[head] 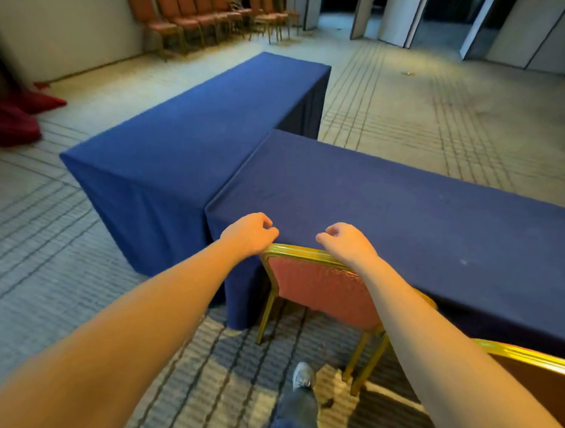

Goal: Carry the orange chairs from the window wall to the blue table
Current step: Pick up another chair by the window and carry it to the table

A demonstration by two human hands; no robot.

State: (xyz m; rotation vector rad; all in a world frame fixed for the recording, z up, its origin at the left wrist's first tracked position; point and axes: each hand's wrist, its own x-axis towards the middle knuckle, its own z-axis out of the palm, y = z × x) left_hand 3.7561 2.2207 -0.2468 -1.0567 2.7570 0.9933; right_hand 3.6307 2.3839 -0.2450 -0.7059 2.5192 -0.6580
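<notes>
Red cloth (pixel 8 117) on floor far L. Spare chairs (pixel 187 15) line back wall. L hand (pixel 249 233) & R hand (pixel 346 245) hover just over orange chair (pixel 320 284) top rail, fingers loosely curled, gripping nothing. Chair back sits right against blue counter (pixel 405 213) edge. 2nd chair (pixel 535 367) lower R.

Red cloth heap (pixel 11 117), patterned carpet (pixel 443 124), folding wall panels (pixel 396 17)
</notes>
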